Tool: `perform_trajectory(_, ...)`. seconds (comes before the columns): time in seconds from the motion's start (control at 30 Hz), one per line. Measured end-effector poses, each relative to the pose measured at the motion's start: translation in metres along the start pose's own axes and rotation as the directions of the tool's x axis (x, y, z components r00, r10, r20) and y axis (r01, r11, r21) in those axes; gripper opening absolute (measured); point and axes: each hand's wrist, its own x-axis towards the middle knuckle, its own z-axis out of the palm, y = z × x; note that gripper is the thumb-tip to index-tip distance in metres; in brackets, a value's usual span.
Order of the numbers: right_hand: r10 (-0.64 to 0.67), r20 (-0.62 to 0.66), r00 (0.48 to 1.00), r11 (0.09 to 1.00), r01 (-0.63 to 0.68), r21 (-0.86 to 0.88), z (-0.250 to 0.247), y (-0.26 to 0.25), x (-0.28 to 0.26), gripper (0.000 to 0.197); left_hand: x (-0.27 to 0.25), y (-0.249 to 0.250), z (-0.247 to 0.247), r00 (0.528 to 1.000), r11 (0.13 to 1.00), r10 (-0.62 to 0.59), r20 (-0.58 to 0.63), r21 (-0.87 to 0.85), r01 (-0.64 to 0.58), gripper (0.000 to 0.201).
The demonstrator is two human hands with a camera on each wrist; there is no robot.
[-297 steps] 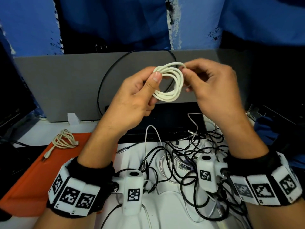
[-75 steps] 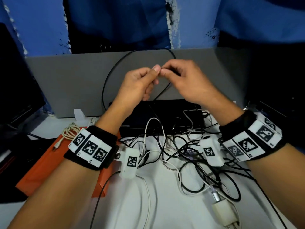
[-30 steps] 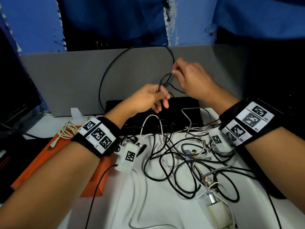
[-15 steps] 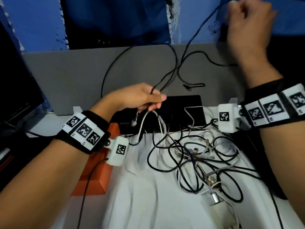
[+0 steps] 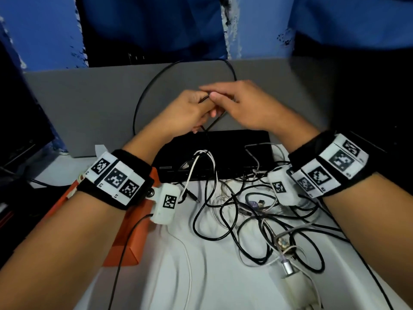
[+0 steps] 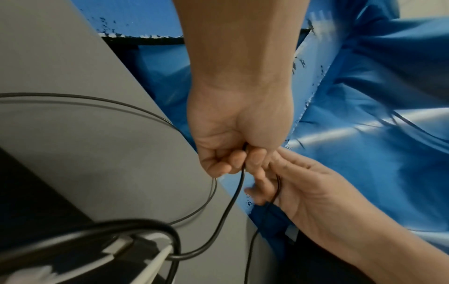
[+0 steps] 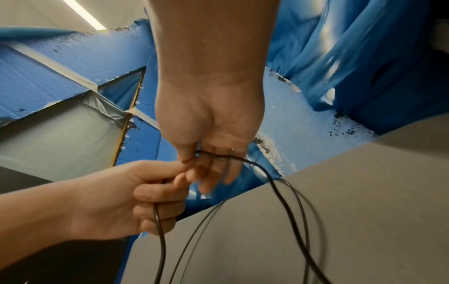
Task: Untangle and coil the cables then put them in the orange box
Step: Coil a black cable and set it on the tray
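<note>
My left hand [image 5: 187, 110] and right hand [image 5: 241, 104] meet above the back of the table, both holding one thin black cable [image 5: 214, 122]. In the left wrist view the left hand's fingers [image 6: 226, 163] curl round the black cable [image 6: 239, 184]. In the right wrist view the right hand [image 7: 209, 165] pinches the black cable [image 7: 279, 184] between thumb and fingers, touching the left hand [image 7: 145, 192]. The cable hangs down to a tangle of black, white and silver cables [image 5: 257, 215] on the white table. The orange box [image 5: 131, 231] lies at the left, partly hidden by my left wrist.
A grey panel [image 5: 89, 108] stands behind the hands, with a fixed black loop of cable [image 5: 138, 104] on it. A flat black device [image 5: 234, 148] lies under the hands. A white charger [image 5: 292, 285] sits at the front right. A dark screen [image 5: 20, 108] is at the far left.
The right hand, raised high at the right half a second ago with the black cable, has come down to meet the left hand. The left hand has lifted slightly.
</note>
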Motion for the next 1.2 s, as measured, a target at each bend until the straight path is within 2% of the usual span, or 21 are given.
perform_trajectory(0.07,0.002,-0.022,1.0,0.999,-0.001,0.049,0.001,0.007,0.003,0.027,-0.003,-0.006,-0.004,0.999,1.0,-0.006,-0.043,0.0,0.006,0.035)
perform_trajectory(0.13,0.047,-0.117,0.992,0.998,-0.051,-0.029,-0.006,0.019,0.006,0.023,-0.01,-0.018,-0.006,0.998,0.998,-0.057,-0.027,-0.022,0.056,0.034)
perform_trajectory(0.17,0.092,-0.201,0.975,0.992,-0.108,-0.067,-0.012,0.026,0.007,0.024,-0.014,-0.024,-0.006,0.996,0.995,-0.093,0.01,-0.021,0.093,0.033)
perform_trajectory(0.23,0.171,-0.389,0.905,0.966,-0.232,-0.114,-0.025,0.041,0.009,0.027,-0.021,-0.034,-0.006,0.984,0.986,-0.15,0.093,-0.054,0.155,0.033)
perform_trajectory(0.27,0.203,-0.442,0.874,0.948,-0.288,-0.134,-0.029,0.047,0.01,0.028,-0.023,-0.036,-0.006,0.982,0.981,-0.152,0.113,-0.107,0.164,0.033)
perform_trajectory(0.37,0.324,-0.433,0.841,0.887,-0.43,-0.171,-0.023,0.059,0.01,0.027,-0.023,-0.034,-0.012,0.99,0.966,-0.114,0.078,-0.223,0.129,0.032)
perform_trajectory(0.47,0.396,-0.388,0.832,0.858,-0.486,-0.168,-0.014,0.063,0.002,0.024,-0.027,-0.03,-0.013,0.995,0.963,-0.102,0.008,-0.251,0.1,0.031)
perform_trajectory(0.57,0.366,-0.293,0.883,0.902,-0.414,-0.12,-0.007,0.052,-0.009,0.027,-0.035,-0.023,-0.011,0.996,0.972,-0.09,-0.028,-0.218,0.081,0.031)
perform_trajectory(0.63,0.278,-0.228,0.933,0.952,-0.3,-0.066,0.003,0.033,-0.018,0.039,-0.041,-0.016,-0.008,0.996,0.981,-0.073,-0.041,-0.183,0.065,0.031)
perform_trajectory(0.73,0.178,-0.15,0.973,0.983,-0.167,0.081,0.019,0.003,-0.03,0.035,-0.049,-0.008,-0.003,0.998,0.988,-0.038,-0.051,-0.154,0.03,0.031)
perform_trajectory(0.87,0.118,-0.217,0.969,0.985,-0.086,0.153,0.033,-0.006,-0.036,0.029,-0.055,-0.003,0.003,0.998,0.974,0.032,-0.046,-0.221,-0.041,0.025)
perform_trajectory(1.03,0.094,-0.312,0.946,0.992,-0.113,-0.046,0.039,-0.01,-0.047,0.022,-0.061,-0.003,0.004,1.0,0.883,0.026,0.012,-0.468,-0.017,0.021)
perform_trajectory(1.1,0.081,-0.299,0.951,0.997,-0.077,0.027,0.036,-0.017,-0.051,0.017,-0.062,0.0,0.003,0.999,0.84,0.042,0.032,-0.543,-0.018,0.02)
perform_trajectory(1.2,0.153,-0.206,0.966,0.975,-0.114,0.189,0.027,-0.027,-0.055,0.011,-0.063,0.006,0.0,0.998,0.718,0.057,0.011,-0.695,-0.033,0.021)
